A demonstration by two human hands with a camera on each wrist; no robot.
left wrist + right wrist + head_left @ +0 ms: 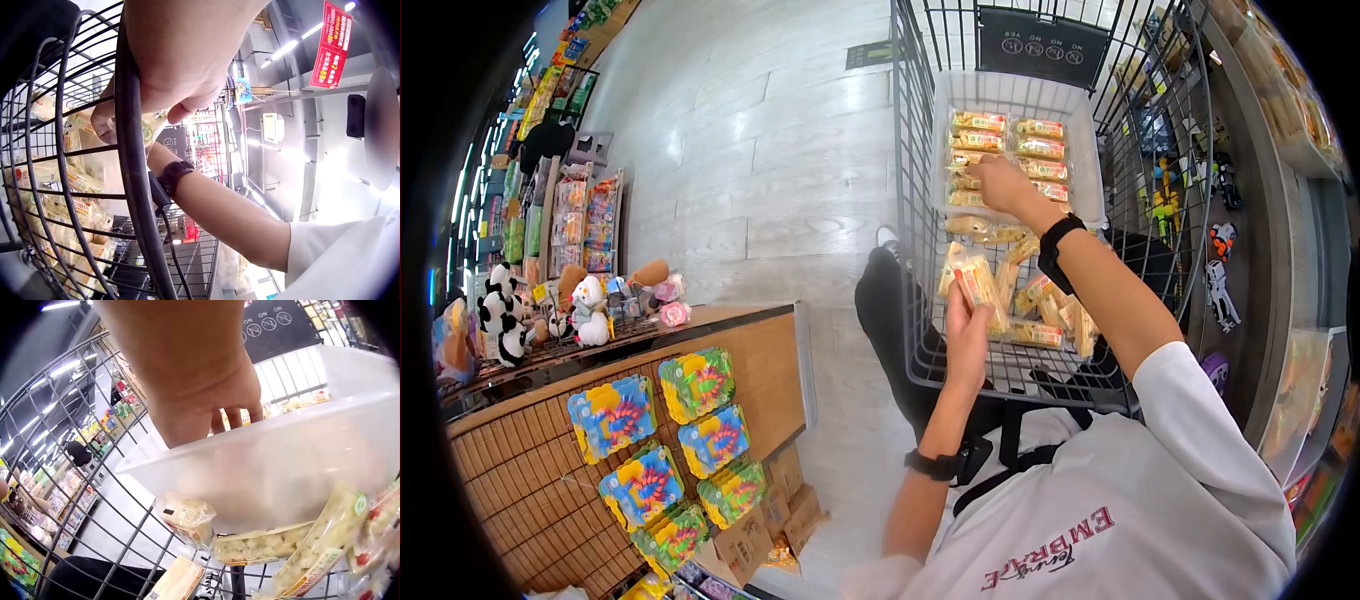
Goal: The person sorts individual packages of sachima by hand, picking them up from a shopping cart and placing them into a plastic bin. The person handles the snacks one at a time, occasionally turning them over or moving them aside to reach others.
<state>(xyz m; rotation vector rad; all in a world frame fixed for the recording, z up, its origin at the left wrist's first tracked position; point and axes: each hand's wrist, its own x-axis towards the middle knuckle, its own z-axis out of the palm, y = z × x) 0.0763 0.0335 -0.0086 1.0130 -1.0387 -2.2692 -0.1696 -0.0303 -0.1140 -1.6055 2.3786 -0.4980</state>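
My left hand (967,345) grips a clear-wrapped snack bar (977,283) with a pale filling and red-and-white label, above the near end of the shopping cart. Another wrapped bar overlaps it just behind. In the left wrist view the cart's bar partly covers this hand (175,62). My right hand (1005,185) reaches down into a white plastic tub (1010,90), its fingers at the left row of bars. Two rows of similar bars (1040,148) lie stacked there. From the right wrist, the tub wall (262,469) hides the fingertips of this hand (206,400); I cannot tell whether they pinch a bar.
Loose wrapped bars (1035,333) lie on the cart floor between the tub and me. The wire cart side (905,200) rises at the left. Shelving (1260,250) runs close along the right. A display counter with plush toys (590,310) stands to the left.
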